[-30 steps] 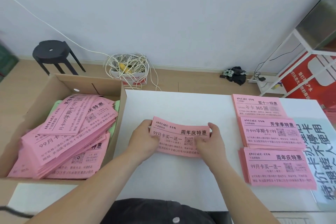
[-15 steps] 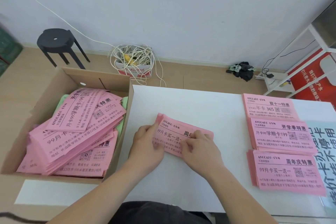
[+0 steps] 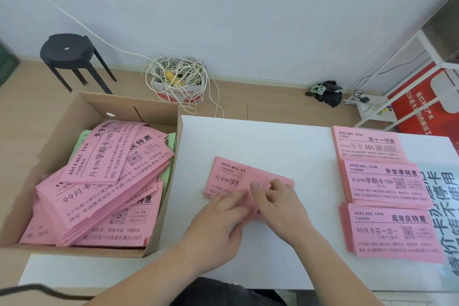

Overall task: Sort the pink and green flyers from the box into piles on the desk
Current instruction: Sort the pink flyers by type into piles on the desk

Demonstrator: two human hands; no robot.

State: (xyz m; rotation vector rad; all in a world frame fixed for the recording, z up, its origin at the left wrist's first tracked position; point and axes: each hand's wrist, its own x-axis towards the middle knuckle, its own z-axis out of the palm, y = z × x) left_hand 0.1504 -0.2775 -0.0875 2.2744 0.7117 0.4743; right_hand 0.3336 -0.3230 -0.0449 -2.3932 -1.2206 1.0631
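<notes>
Left hand (image 3: 218, 216) and right hand (image 3: 280, 202) side by side at mid worktop (image 3: 248, 136), fingers pressed on a small bundle of pink flyers (image 3: 228, 176); left blurred, exact grip cannot be told. Right hand's fingers curled down on the top sheet, which lies askew over one reading "AVOCADO GYM" and "月卡99学". Three pink piles along the right edge, all headed AVOCADO GYM: far pile (image 3: 367, 144) "双十一特惠 年卡 365", middle pile (image 3: 385, 184) "开学季特惠 月卡99学期卡199", near pile (image 3: 392, 231) "周年庆特惠 99月卡买一送一". Cardboard box (image 3: 159, 238) at left, touching the worktop edge, heaped with loose pink flyers (image 3: 99, 181); top one reads "月卡99学期卡199". Green flyers (image 3: 171, 141) show beneath the heap
</notes>
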